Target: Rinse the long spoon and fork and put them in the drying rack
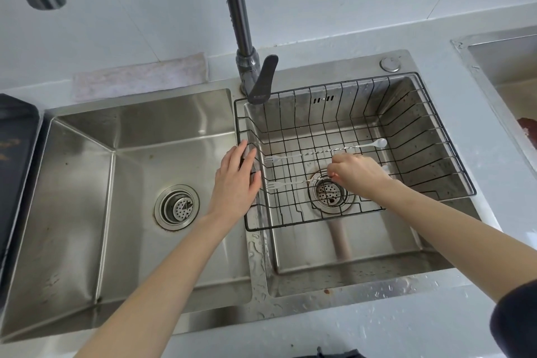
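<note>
Head view. Left hand [235, 180], fingers straight, rests on the rack [453, 183] rim. Right hand [359, 173] pinches the near utensil [286, 184], its fork end low over the rack floor; a second utensil [328, 150] already lies across the wires. Risk: the thin handle may slip between wires into the sink [334, 253] if released along their gaps.

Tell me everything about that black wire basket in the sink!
The black wire basket is a drying rack of thin dark metal rods crossed into a grid, with slanted sides. It sits inside the right basin, its rim hanging on the sink edge, its floor above the drain. Two long white utensils with twisted metal middles lie in it. The left hand rests open on its left edge; the right hand pinches the nearer utensil.
</note>
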Demonstrator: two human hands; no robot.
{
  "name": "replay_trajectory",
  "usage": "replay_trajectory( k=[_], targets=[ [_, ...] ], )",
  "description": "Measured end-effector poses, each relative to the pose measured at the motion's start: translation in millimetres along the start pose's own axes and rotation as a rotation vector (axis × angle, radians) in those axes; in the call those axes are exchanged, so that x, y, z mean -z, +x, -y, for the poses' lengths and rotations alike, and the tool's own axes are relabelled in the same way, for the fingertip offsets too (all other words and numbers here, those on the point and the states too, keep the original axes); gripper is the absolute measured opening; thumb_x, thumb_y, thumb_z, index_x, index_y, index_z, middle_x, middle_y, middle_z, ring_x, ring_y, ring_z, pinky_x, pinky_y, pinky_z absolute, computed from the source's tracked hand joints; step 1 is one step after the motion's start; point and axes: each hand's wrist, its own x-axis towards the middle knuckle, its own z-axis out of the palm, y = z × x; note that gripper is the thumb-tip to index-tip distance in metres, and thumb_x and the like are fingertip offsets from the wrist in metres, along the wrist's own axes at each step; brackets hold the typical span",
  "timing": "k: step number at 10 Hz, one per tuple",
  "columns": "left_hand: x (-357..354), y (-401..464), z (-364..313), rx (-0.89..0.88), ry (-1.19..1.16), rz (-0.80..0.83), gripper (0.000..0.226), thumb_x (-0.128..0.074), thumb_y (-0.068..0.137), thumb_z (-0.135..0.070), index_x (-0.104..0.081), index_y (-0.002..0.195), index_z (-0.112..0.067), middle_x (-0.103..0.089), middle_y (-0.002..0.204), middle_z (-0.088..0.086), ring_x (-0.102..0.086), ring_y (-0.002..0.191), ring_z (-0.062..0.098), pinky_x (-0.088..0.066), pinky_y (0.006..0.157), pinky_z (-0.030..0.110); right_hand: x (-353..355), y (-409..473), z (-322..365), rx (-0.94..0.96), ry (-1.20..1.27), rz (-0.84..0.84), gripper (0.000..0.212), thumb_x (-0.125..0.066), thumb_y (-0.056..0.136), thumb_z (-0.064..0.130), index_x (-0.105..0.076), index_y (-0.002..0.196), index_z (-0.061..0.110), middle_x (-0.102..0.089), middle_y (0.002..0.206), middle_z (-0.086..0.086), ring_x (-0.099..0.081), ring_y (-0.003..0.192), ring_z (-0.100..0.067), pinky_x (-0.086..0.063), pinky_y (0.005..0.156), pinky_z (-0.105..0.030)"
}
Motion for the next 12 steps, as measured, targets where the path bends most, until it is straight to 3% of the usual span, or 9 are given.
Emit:
replay_trajectory(
  k=[6, 10, 12],
  targets=[
    [0, 0, 0, 0.004, -0.006, 0.001, 0.049, -0.038, 0.095, -0.024, -0.029, 0.142, -0.013, -0.016, 0.156, 0.003, -0.014, 0.143, 0.021, -0.023, 0.115, 0.040, 2, -1, 6, -0.024, 0.012, 0.017, 0.027, -0.041, 0.094, 0.015, -0.057, 0.116, 0.011, -0.055, 0.119, -0.009, -0.054, 0.111, -0.030, -0.047, 0.082, -0.037],
    [5, 0, 0, 0.015, 0.001, 0.052, 0.051, -0.036, 0.096, -0.027, -0.023, 0.144, -0.015, -0.010, 0.158, 0.001, -0.011, 0.145, 0.021, -0.022, 0.115, 0.041, 15, -6, 13, -0.021, 0.051, -0.058, 0.032, -0.041, 0.094, 0.030, -0.055, 0.120, 0.017, -0.058, 0.121, -0.004, -0.053, 0.113, -0.025, -0.043, 0.091, -0.036],
    [20, -2, -2, 0.003, 0.064, 0.075, 0.057, -0.034, 0.096, -0.033, -0.014, 0.146, -0.016, -0.007, 0.158, 0.002, -0.006, 0.146, 0.022, -0.016, 0.117, 0.041, 34, -1, 23, 0.022, 0.029, -0.048, 0.046, -0.043, 0.092, 0.038, -0.040, 0.135, 0.022, -0.050, 0.135, -0.004, -0.043, 0.127, -0.025, -0.032, 0.106, -0.041]
  ],
)
